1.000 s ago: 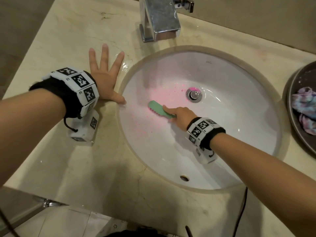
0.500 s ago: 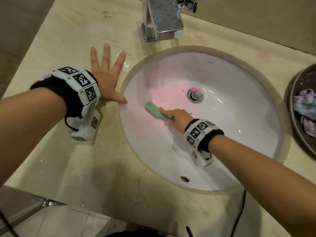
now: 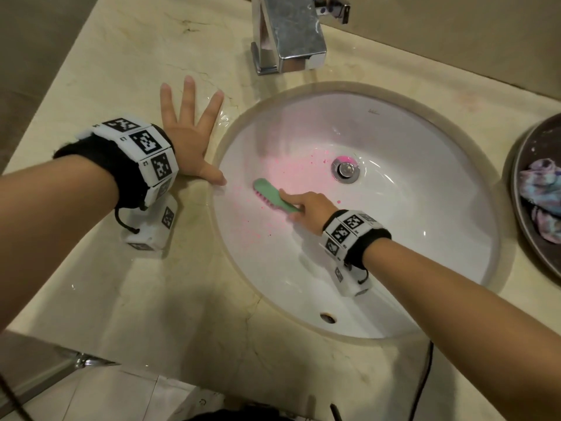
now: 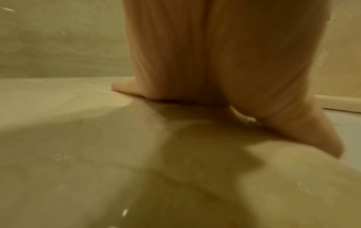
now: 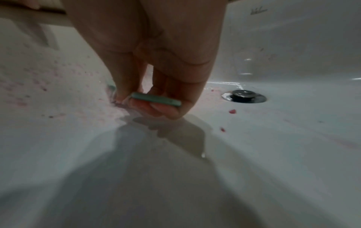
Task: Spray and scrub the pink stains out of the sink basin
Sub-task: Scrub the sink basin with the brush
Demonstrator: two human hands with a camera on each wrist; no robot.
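Note:
A white oval sink basin [image 3: 409,238] holds pink stains [image 3: 282,168] spread left of the drain [image 3: 345,169] and speckled down its left slope [image 5: 35,80]. My right hand [image 3: 306,205] grips the handle of a green scrub brush [image 3: 271,199], whose pink-stained bristles press on the basin's left slope. In the right wrist view the fingers pinch the brush handle [image 5: 156,98] low over the wet porcelain. My left hand [image 3: 188,138] lies flat on the beige counter, fingers spread, thumb at the basin rim; the left wrist view shows the palm [image 4: 215,61] on the counter.
A chrome faucet [image 3: 288,34] stands behind the basin. At the right edge a dark round bowl [image 3: 516,189] holds a crumpled multicoloured cloth [image 3: 540,196]. The overflow hole [image 3: 328,318] is at the basin's near side. The counter around the left hand is wet.
My right hand has drawn the brush a little to the left and toward the near slope of the basin. The left hand stays planted on the counter.

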